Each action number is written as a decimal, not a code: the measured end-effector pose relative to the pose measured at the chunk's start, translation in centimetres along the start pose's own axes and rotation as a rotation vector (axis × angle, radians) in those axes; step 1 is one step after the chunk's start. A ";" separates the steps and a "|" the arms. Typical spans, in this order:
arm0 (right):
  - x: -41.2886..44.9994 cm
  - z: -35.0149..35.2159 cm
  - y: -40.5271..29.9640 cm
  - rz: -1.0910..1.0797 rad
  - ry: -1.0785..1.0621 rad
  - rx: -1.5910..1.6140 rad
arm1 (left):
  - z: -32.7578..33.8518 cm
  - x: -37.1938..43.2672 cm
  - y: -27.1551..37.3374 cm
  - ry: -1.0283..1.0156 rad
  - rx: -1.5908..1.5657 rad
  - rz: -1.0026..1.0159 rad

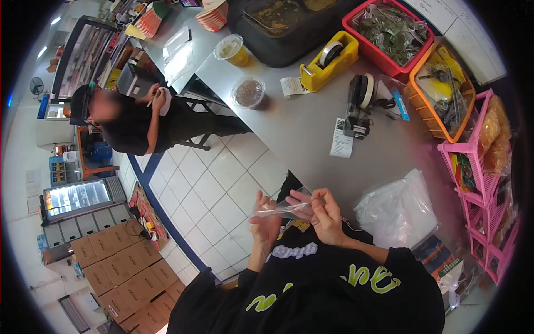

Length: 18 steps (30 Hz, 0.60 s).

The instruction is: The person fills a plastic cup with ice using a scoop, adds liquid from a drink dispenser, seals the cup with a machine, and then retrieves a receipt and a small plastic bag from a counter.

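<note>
A small clear plastic bag [288, 208] is stretched between my two hands in front of my black shirt. My left hand [267, 227] holds its left end, the film crossing the raised fingers. With thumb and fingertips, my right hand [327, 219] pinches the other end; some of its fingers show behind the film. To the right of that hand, a stack of clear plastic bags [398, 211] lies on the metal table [288, 125]. Farther up the table sit a lidded cup with dark contents [248, 92] and a lidded cup with yellow contents [233, 52].
A yellow tape dispenser [333, 58], a black tape dispenser [359, 106] and printed slips [342, 140] lie on the table. Beyond them stand a red basket [402, 71], an orange basket [448, 133] and a pink rack [471, 196]. A person [129, 121] stands across the table's left edge.
</note>
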State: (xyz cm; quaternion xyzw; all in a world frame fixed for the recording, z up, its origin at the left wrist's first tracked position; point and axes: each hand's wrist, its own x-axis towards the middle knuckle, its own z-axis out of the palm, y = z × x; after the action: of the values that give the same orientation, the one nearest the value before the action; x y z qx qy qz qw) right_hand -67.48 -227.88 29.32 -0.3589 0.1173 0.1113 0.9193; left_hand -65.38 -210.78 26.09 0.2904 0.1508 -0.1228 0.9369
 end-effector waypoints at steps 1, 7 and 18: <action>0.0 0.7 0.0 -0.044 0.022 0.185 | -0.4 -0.6 -0.1 0.004 -0.011 -0.006; -0.4 2.3 0.5 0.012 0.021 0.272 | -5.0 -3.2 -0.3 0.301 0.016 0.221; -3.5 -0.4 -1.7 -0.210 0.201 0.309 | -1.6 0.4 2.7 -0.104 -0.336 0.089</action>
State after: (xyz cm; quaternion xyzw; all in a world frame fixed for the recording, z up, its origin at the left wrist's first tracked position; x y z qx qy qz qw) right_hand -70.37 -229.83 31.19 -0.2332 0.1859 -0.0407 0.9536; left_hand -64.51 -207.73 26.11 0.1297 0.1076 -0.0692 0.9833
